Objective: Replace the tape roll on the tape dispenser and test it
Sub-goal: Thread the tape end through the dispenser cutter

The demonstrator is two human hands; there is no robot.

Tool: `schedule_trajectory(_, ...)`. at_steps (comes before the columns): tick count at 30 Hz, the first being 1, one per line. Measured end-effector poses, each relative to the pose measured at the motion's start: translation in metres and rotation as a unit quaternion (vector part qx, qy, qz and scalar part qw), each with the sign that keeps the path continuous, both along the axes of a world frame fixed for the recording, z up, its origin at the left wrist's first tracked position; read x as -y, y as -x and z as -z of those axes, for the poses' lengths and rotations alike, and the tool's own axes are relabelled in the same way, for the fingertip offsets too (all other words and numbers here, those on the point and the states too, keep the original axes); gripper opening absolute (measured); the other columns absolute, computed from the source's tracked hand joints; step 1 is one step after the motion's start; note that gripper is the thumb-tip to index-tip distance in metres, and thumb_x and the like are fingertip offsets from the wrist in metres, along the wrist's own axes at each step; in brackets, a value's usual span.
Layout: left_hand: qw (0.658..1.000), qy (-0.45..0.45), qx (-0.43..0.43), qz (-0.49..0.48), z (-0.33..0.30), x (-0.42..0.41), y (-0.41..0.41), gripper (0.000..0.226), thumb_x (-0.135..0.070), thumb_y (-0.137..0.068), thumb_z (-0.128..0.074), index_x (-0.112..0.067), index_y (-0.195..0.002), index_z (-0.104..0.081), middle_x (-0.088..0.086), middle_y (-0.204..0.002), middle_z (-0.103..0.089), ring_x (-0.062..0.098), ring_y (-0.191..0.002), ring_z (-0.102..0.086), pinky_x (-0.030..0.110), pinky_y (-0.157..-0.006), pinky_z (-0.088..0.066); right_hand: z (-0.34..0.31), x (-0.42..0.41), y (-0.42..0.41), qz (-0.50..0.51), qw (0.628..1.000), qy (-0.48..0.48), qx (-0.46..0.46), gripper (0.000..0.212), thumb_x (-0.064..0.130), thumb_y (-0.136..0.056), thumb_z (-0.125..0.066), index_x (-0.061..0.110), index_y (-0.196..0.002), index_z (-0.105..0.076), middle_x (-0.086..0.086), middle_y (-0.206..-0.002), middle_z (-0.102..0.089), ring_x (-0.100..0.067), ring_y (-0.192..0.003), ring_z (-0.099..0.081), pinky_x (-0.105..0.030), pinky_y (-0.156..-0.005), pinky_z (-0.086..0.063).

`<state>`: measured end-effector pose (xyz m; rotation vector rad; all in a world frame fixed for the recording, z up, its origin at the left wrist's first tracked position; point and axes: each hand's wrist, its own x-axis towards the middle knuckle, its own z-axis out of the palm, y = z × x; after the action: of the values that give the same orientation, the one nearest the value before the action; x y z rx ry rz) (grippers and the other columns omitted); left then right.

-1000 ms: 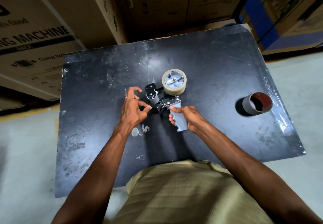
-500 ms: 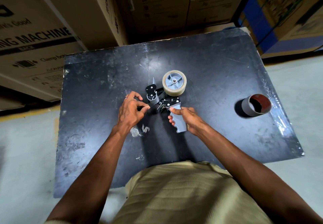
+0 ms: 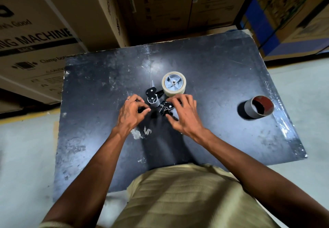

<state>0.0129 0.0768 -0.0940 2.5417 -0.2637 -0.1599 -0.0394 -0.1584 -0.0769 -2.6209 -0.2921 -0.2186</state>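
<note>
Cardboard boxes [image 3: 44, 37] back a scuffed black counter [image 3: 222, 78]. Mid-counter lies the tape dispenser [image 3: 161, 101], roll [image 3: 174, 83] mounted. Left hand [image 3: 132, 115] pinches near its roller; right hand [image 3: 185, 117], fingers spread, covers the handle, grip unclear. Well right stands an empty core [image 3: 259, 109].

I see the tape dispenser [image 3: 161, 101] lying on its side mid-desk, black frame and grey roller up, a cream tape roll [image 3: 174, 84] seated on its grey hub, and an empty grey core [image 3: 258, 107] standing well apart at right.
</note>
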Motion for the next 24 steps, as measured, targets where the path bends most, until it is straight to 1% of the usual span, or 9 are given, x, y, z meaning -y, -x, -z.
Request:
schedule_trajectory(2, 1.000, 0.002, 0.000, 0.005, -0.001, 0.000, 0.001, 0.013, -0.030, -0.080, -0.082, -0.021, -0.090, -0.081, -0.005, -0.103, -0.061, 0.022, -0.100, -0.056, 0.038, -0.086, -0.050, 0.003, -0.003, -0.005, -0.067, 0.997, 0.029, 0.011, 0.049, 0.039, -0.080, -0.071, 0.022, -0.125, -0.063, -0.006, -0.132, -0.056, -0.029, -0.121, -0.046, -0.044, -0.098, -0.038)
schedule_trajectory(3, 1.000, 0.000, 0.000, 0.007, -0.002, 0.001, 0.001, 0.014, -0.030, -0.080, -0.082, -0.021, -0.090, -0.081, -0.005, -0.103, -0.061, 0.021, -0.101, -0.056, 0.038, -0.086, -0.050, 0.005, -0.005, -0.008, -0.087, 0.995, 0.036, 0.016, 0.045, 0.039, -0.082, -0.070, 0.021, -0.124, -0.065, -0.004, -0.131, -0.059, -0.028, -0.122, -0.048, -0.044, -0.099, -0.035)
schedule_trajectory(5, 1.000, 0.000, 0.002, 0.009, -0.001, 0.001, 0.001, 0.014, -0.029, -0.080, -0.082, -0.021, -0.090, -0.081, -0.006, -0.103, -0.060, 0.020, -0.100, -0.056, 0.040, -0.086, -0.051, 0.009, -0.007, -0.014, -0.096, 0.995, 0.017, 0.016, 0.033, 0.035, -0.089, -0.068, 0.020, -0.119, -0.068, -0.001, -0.120, -0.064, -0.026, -0.115, -0.057, -0.043, -0.100, -0.033)
schedule_trajectory(7, 1.000, 0.003, 0.004, 0.011, 0.000, 0.000, 0.000, 0.013, -0.028, -0.079, -0.083, -0.020, -0.089, -0.081, -0.006, -0.102, -0.060, 0.020, -0.098, -0.056, 0.041, -0.085, -0.052, 0.010, -0.006, -0.019, -0.093, 0.996, -0.004, 0.003, 0.027, 0.038, -0.093, -0.065, 0.021, -0.115, -0.069, 0.000, -0.111, -0.065, -0.023, -0.107, -0.060, -0.041, -0.100, -0.031)
schedule_trajectory(9, 1.000, 0.006, 0.004, 0.015, 0.001, -0.001, 0.000, 0.012, -0.028, -0.078, -0.083, -0.021, -0.087, -0.081, -0.006, -0.102, -0.060, 0.021, -0.097, -0.057, 0.043, -0.084, -0.052, 0.011, -0.005, -0.022, -0.103, 0.994, -0.017, -0.017, 0.031, 0.044, -0.091, -0.066, 0.022, -0.114, -0.067, 0.000, -0.107, -0.063, -0.021, -0.105, -0.059, -0.039, -0.100, -0.030)
schedule_trajectory(13, 1.000, 0.006, 0.003, 0.013, 0.000, -0.001, 0.001, 0.011, -0.028, -0.078, -0.083, -0.022, -0.086, -0.082, -0.007, -0.101, -0.061, 0.020, -0.096, -0.057, 0.042, -0.083, -0.052, 0.015, -0.001, -0.026, -0.127, 0.990, -0.050, -0.044, 0.029, 0.043, -0.093, -0.067, 0.022, -0.113, -0.064, 0.000, -0.106, -0.059, -0.022, -0.105, -0.056, -0.041, -0.099, -0.037)
schedule_trajectory(17, 1.000, 0.005, 0.003, 0.017, 0.000, -0.002, 0.001, 0.011, -0.029, -0.078, -0.084, -0.022, -0.086, -0.082, -0.007, -0.101, -0.061, 0.020, -0.095, -0.056, 0.042, -0.082, -0.052, 0.017, -0.005, -0.028, -0.124, 0.990, -0.048, -0.048, 0.032, 0.049, -0.091, -0.069, 0.022, -0.107, -0.064, 0.000, -0.102, -0.059, -0.021, -0.101, -0.053, -0.031, -0.091, -0.029)
schedule_trajectory(21, 1.000, 0.012, 0.001, 0.013, 0.001, -0.002, 0.002, 0.010, -0.028, -0.078, -0.084, -0.020, -0.084, -0.082, -0.007, -0.100, -0.061, 0.021, -0.094, -0.056, 0.042, -0.082, -0.051, 0.017, -0.010, -0.029, -0.095, 0.994, -0.050, -0.037, 0.034, 0.051, -0.087, -0.071, 0.022, -0.102, -0.066, 0.003, -0.097, -0.062, -0.020, -0.097, -0.056, -0.037, -0.088, -0.033)
schedule_trajectory(24, 1.000, 0.013, 0.003, 0.011, 0.000, -0.002, 0.002, 0.010, -0.027, -0.077, -0.084, -0.020, -0.084, -0.082, -0.007, -0.100, -0.061, 0.020, -0.093, -0.055, 0.041, -0.082, -0.051, 0.019, -0.012, -0.030, -0.071, 0.996, -0.045, -0.034, 0.040, 0.057, -0.084, -0.071, 0.021, -0.102, -0.067, 0.003, -0.093, -0.063, -0.020, -0.093, -0.057, -0.034, -0.084, -0.030)
